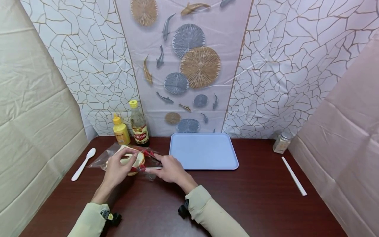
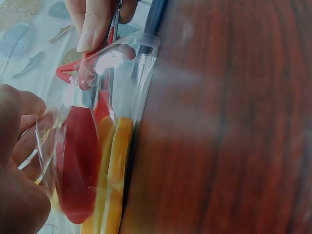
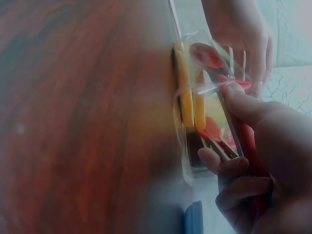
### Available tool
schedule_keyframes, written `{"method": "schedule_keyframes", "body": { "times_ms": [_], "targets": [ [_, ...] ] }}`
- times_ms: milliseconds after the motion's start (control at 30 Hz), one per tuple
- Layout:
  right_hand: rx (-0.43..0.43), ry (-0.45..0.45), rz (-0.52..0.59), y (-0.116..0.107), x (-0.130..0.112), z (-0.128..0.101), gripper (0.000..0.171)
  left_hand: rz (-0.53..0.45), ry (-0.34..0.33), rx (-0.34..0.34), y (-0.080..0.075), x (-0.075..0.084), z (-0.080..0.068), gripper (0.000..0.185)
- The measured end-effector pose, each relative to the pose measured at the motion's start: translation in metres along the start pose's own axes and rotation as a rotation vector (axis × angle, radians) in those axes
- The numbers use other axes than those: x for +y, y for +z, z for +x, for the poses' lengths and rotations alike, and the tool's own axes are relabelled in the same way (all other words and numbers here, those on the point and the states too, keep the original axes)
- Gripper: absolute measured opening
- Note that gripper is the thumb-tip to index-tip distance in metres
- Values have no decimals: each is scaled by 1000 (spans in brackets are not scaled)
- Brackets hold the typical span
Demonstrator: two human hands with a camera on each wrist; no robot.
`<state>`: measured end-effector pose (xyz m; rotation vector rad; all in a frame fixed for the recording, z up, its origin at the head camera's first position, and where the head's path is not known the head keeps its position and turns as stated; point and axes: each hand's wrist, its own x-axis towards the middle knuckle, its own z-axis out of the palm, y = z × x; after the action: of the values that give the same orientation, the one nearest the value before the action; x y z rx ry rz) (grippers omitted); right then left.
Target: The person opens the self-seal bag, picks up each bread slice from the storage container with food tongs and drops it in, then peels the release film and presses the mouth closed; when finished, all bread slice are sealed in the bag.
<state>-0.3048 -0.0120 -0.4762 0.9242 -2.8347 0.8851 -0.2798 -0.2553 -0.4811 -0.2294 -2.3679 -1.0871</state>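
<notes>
A clear plastic bag (image 1: 99,161) lies on the table at the left with slices of bread (image 2: 119,170) in it, their yellow-brown crusts showing. My left hand (image 1: 116,168) pinches the bag's film near its mouth, over the bread. My right hand (image 1: 170,168) grips a pair of tongs (image 3: 243,139) with red grips and metal arms, its fingers curled round them. The tongs' broad red tips (image 2: 80,161) reach into the bag from the right, spread apart, beside the bread. Whether they touch a slice I cannot tell.
Behind the bag stand a yellow squeeze bottle (image 1: 121,132) and a dark sauce bottle (image 1: 139,128). A white spoon (image 1: 84,164) lies at the left. To the right are a pale blue tray (image 1: 204,151), a shaker jar (image 1: 282,143) and a white stick-like thing (image 1: 294,176).
</notes>
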Motion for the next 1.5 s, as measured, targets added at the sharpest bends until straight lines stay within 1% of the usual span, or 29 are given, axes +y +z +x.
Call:
{"method": "schedule_keyframes", "body": {
  "times_ms": [233, 400, 500, 733, 900, 967, 1067, 1200, 1367, 1500],
  "targets": [
    [3, 0, 24, 0, 3, -3, 82, 17, 1, 20, 0, -1, 0, 9],
    [-5, 16, 21, -8, 8, -10, 82, 19, -2, 22, 0, -2, 0, 10],
    [-18, 19, 38, -14, 13, -15, 84, 25, -9, 12, 0, -4, 0, 9],
    [-28, 20, 127, -30, 32, -37, 83, 43, -34, -36, 2, -2, -1, 11],
    [3, 29, 176, -40, 47, -53, 78, 52, -15, -96, 5, 0, -2, 11],
    [15, 30, 190, -45, 52, -59, 74, 50, -10, -102, 6, 0, -2, 12],
    [16, 28, 214, -52, 59, -65, 68, 46, -20, -92, 6, -1, -3, 13],
    [14, 34, 209, -63, 71, -76, 64, 34, -37, -94, 6, -3, -4, 13],
    [52, 46, 196, -83, 91, -96, 61, 12, -54, -131, 6, -2, -3, 16],
    [93, 100, 179, -104, 109, -115, 60, 34, -70, -162, 5, -1, -3, 17]
  ]
}}
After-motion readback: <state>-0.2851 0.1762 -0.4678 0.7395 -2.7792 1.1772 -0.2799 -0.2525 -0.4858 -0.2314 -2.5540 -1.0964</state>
